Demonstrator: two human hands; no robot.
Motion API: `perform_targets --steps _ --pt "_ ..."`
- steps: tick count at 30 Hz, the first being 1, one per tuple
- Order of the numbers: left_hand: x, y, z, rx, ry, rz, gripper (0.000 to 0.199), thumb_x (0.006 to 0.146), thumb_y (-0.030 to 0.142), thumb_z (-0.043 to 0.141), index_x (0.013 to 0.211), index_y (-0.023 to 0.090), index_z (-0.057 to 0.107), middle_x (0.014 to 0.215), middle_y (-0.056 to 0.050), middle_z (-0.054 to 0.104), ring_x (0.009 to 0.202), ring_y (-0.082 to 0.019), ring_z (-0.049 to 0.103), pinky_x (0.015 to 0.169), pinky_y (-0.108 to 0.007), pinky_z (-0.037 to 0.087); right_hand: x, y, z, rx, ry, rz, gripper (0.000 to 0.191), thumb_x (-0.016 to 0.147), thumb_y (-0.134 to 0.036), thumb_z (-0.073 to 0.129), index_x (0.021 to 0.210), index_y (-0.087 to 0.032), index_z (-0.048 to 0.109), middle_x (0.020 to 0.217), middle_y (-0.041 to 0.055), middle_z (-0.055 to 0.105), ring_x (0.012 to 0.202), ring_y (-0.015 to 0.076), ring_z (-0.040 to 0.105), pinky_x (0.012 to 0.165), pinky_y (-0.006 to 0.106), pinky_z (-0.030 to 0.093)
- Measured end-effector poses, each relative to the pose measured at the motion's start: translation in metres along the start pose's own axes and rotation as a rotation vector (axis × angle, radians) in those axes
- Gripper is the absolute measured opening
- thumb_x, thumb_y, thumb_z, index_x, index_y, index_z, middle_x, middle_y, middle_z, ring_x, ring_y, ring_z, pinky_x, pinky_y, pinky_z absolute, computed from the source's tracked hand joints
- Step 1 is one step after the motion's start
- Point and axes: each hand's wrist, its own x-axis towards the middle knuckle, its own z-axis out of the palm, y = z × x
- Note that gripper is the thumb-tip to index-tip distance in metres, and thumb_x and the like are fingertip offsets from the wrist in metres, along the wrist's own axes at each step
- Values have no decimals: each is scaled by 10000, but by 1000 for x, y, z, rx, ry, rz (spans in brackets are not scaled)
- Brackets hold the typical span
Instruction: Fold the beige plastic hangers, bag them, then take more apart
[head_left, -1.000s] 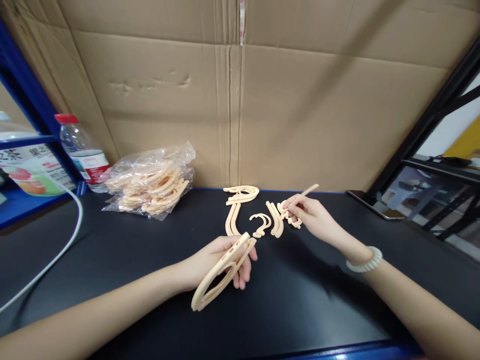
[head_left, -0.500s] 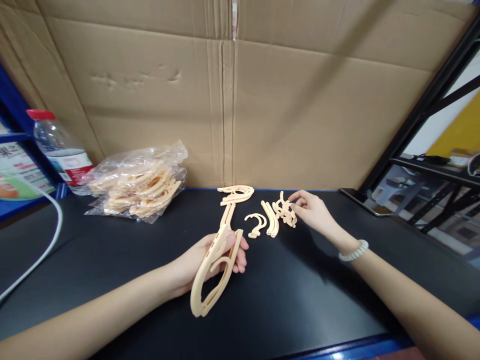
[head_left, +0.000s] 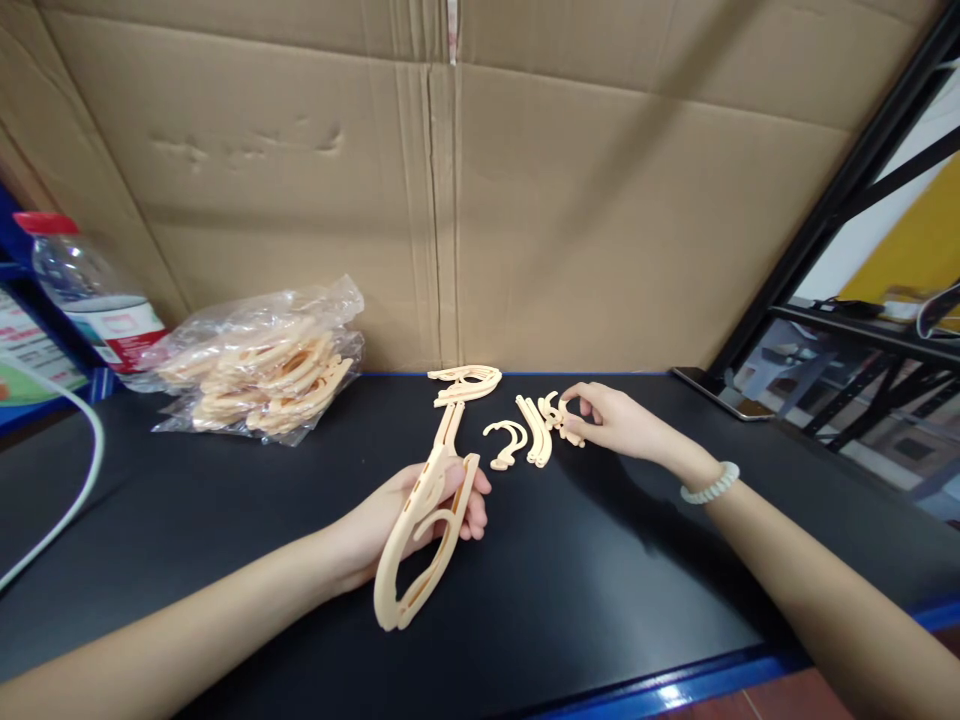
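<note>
Beige plastic folding hanger parts [head_left: 397, 560] are gripped in my left hand [head_left: 394, 515], thumb on top, over the front of the table. My right hand [head_left: 611, 420] reaches to a small pile of beige hooks [head_left: 553, 408], thumb and forefinger closed around a hook [head_left: 564, 410] at the pile's right side. Whether that hook is lifted off the pile I cannot tell. Left of the pile lie narrow curved strips [head_left: 534, 432] and a separate hook [head_left: 507, 446]. Farther back are more hanger arms [head_left: 466, 384], and straight strips [head_left: 449, 424] lie just beyond my left hand.
A clear plastic bag [head_left: 259, 365] of beige hanger parts lies at the back left, beside a red-capped bottle [head_left: 105, 300]. A white cable [head_left: 96, 455] curves along the left. Cardboard [head_left: 585, 200] stands behind the black table [head_left: 600, 580]. A phone-like dark slab [head_left: 720, 393] lies back right.
My right hand has moved slightly left into the hooks, and its thumb and forefinger have closed on one. My left hand keeps its hold; the whole view has shifted a little.
</note>
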Motion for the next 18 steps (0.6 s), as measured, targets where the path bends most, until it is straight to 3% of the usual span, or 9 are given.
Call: perform_targets --steps 2,4,9,18 --pt "0 0 0 -3 0 -4 339 847 440 668 874 102 676 719 -69 676 687 -159 631 690 -256 524 -2 2 -1 20 -79 -135 578 787 -388 668 1321 -255 492 1126 72 554 874 201 592 796 336 487" --pt "0 1 0 -4 0 -9 336 851 436 665 874 101 675 719 -71 676 687 -158 629 689 -252 522 -4 5 0 43 -155 -212 687 793 -377 668 1415 -284 390 1239 88 463 922 204 587 859 375 496" --pt "1 0 -2 -10 -6 -8 324 872 425 641 894 103 674 725 -71 675 695 -158 630 694 -250 520 -1 12 4 80 -247 -257 418 875 -277 565 1290 -257 516 1205 78 451 890 171 585 874 373 501" --pt "1 3 1 -21 3 -12 319 844 418 677 866 100 684 701 -65 669 674 -155 628 667 -238 514 7 19 5 12 -171 -170 304 867 -245 583 1163 -174 575 1088 98 487 889 199 559 867 381 486"
